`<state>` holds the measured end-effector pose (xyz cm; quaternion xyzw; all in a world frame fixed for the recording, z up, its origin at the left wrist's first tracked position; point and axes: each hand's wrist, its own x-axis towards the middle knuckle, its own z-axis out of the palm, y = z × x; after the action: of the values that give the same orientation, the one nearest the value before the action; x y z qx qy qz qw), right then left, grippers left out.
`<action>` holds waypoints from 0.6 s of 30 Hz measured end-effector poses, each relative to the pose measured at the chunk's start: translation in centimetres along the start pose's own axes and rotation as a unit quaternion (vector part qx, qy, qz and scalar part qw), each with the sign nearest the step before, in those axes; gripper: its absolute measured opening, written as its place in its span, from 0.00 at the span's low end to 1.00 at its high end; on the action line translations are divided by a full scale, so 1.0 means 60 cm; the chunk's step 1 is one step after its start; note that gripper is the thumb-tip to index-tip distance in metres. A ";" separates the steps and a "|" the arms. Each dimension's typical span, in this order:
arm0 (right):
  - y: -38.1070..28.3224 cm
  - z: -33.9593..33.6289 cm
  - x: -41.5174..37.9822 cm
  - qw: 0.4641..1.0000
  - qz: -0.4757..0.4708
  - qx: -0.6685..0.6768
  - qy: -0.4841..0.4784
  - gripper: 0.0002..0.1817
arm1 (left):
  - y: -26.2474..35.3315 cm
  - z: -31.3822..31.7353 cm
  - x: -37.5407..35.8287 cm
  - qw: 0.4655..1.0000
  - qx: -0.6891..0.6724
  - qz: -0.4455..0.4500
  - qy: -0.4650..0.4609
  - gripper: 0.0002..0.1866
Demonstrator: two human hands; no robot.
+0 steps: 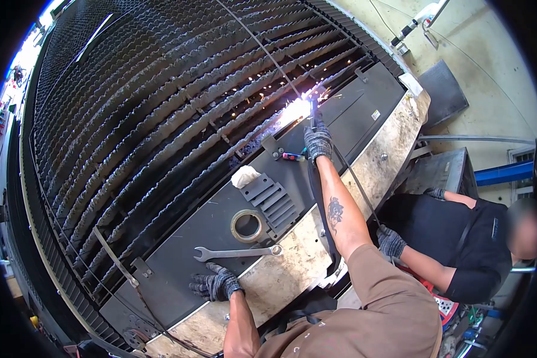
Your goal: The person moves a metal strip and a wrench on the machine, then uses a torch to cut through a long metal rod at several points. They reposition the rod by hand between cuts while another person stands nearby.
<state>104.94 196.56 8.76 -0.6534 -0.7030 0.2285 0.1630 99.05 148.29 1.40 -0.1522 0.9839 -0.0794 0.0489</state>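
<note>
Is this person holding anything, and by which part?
The right hand holds a torch-like tool by the end away from the sparks; the glove hides details. The empty left hand lies on the dark panel.

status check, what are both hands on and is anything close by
Right hand gripping sparking torch at slats. Left hand resting on dark panel, wrench alongside. Co-worker's hand near right arm.
</note>
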 end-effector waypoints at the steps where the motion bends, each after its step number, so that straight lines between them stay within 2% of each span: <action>1: 0.000 0.000 0.000 1.000 0.001 -0.002 0.004 0.41 | 0.000 -0.004 0.000 1.000 0.001 0.004 -0.003 0.42; 5: 0.001 -0.001 -0.001 1.000 -0.008 -0.021 0.007 0.42 | 0.000 0.001 0.000 1.000 -0.002 0.000 -0.008 0.42; 8: 0.000 0.001 -0.003 0.999 -0.009 -0.024 -0.028 0.42 | -0.005 0.007 0.003 1.000 -0.008 -0.009 0.004 0.42; 11: 0.080 0.046 0.030 0.962 -0.240 0.097 0.088 0.42 | 0.002 -0.002 0.001 1.000 -0.012 -0.011 -0.011 0.43; 12: 0.092 0.036 0.022 0.961 -0.245 0.097 0.086 0.42 | 0.000 -0.003 0.000 1.000 -0.019 -0.010 -0.007 0.43; 13: 0.097 0.025 0.002 0.974 -0.182 0.118 0.064 0.42 | -0.001 -0.004 0.000 1.000 -0.027 -0.014 -0.004 0.44; 15: 0.082 0.007 -0.038 0.960 -0.149 0.234 0.034 0.41 | -0.006 0.009 0.003 0.999 -0.048 0.003 0.020 0.42; 16: 0.070 -0.005 -0.074 0.946 -0.150 0.286 -0.001 0.37 | -0.021 0.019 -0.013 0.998 -0.042 -0.041 0.017 0.42; 17: 0.052 -0.023 -0.117 0.929 -0.148 0.337 -0.037 0.34 | -0.030 0.032 -0.028 0.998 -0.059 -0.014 0.024 0.41; 18: 0.026 -0.047 -0.165 0.930 -0.129 0.331 -0.099 0.33 | -0.032 0.043 -0.032 0.996 -0.076 0.002 0.037 0.41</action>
<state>108.65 187.09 10.98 -0.4404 -0.6782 0.4887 0.3275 101.73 146.71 -0.66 -0.1503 0.9886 -0.0095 0.0008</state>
